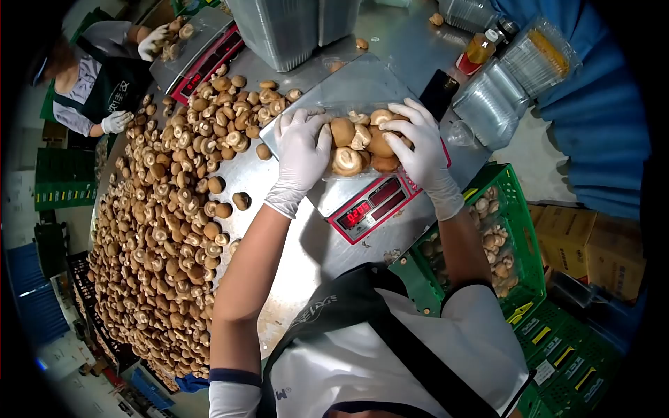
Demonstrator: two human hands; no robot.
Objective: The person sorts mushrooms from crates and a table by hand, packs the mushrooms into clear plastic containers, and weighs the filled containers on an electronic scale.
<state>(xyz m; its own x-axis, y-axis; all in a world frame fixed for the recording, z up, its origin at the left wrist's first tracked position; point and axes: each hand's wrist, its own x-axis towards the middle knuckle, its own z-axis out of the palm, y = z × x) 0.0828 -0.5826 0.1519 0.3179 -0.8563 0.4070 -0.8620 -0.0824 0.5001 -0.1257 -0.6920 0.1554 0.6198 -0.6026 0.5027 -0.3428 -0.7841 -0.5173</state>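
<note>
A clear plastic tray (340,175) of brown shiitake mushrooms (347,161) rests on the plate of a red digital scale (368,211), whose lit display shows red digits. My left hand (304,148), in a white glove, grips the tray's left side, its thumb toward the mushrooms. On the other side my right hand (418,145), gloved too, curls over the tray's right end, with fingers against the mushrooms there. Parts of the tray's ends are hidden under both hands. The tray's clear lid (359,80) appears to lie open beyond it.
Loose mushrooms (167,230) cover the table's left side. Stacked clear trays (279,31) stand at the back. A bottle (478,52) and a dark phone (439,94) lie to the right, above a green crate (519,237) of packed mushrooms. A co-worker (94,76) handles mushrooms at another scale (209,63).
</note>
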